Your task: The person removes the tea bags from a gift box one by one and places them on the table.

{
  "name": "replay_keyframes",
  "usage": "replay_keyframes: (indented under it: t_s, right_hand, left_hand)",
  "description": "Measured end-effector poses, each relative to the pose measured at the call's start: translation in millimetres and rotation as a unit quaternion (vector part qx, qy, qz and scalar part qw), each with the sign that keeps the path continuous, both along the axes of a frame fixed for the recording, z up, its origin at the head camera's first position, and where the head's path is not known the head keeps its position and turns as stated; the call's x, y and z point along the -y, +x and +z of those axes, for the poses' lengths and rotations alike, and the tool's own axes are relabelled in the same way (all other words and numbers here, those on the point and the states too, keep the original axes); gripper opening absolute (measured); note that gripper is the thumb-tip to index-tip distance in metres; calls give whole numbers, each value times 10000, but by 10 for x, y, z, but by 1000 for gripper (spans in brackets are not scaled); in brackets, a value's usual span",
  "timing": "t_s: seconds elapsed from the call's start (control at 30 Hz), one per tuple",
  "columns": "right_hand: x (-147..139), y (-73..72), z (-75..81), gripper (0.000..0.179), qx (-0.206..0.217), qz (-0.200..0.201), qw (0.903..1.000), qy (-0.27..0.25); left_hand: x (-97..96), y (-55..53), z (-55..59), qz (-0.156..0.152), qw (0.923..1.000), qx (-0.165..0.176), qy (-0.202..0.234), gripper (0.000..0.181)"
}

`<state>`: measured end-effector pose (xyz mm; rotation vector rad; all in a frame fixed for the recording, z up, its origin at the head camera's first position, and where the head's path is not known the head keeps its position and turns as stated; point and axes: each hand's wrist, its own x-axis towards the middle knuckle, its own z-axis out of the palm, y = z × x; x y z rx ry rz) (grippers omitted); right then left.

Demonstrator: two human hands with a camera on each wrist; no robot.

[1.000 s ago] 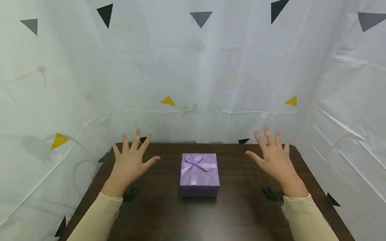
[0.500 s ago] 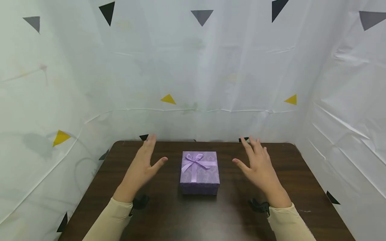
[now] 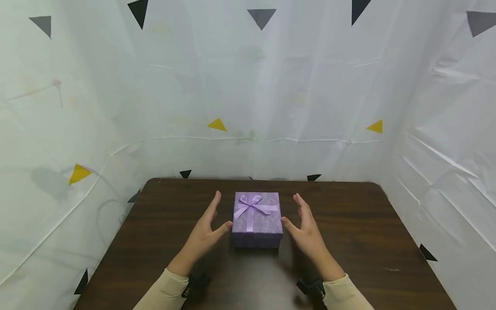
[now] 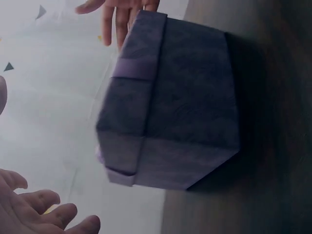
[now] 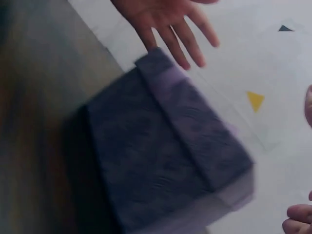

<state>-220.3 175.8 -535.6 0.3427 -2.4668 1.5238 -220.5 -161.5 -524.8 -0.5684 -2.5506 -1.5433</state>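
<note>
Presently we find the box (image 3: 257, 241) upright on the dark table (image 3: 368, 241), about midway across and nearer its far edge, its lid (image 3: 269, 224) on and a ribbon (image 3: 249, 224) tied in a bow (image 3: 250, 204) on top; we note the left hand (image 3: 203, 234) and the right hand (image 3: 307, 236) one to each side of it, thumbs spread from the fingers, neither gripping anything. Both wrist views show us a gap between each hand and the box, and behind the table we record a white sheet (image 3: 329, 86) marked with triangles (image 3: 218, 125)
</note>
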Motion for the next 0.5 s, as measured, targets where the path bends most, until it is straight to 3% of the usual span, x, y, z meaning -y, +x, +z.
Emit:
replay_keyframes:
  t_s: [0.27,0.4,0.5]
  right_hand:
    - [128,22,-387,74,388,424,9898,-1305]
    - [126,-4,-593,64,487,906,9662,-2365]
    - [123,-9,-696,61,573,1188,9515,-2779]
  left_hand:
    - [-184,-41,-205,-90,9982,456,386,106]
    - [-234,-66,-263,-107,9950,742,653,103]
    - [-243,-75,-290,-170,9924,886,836,101]
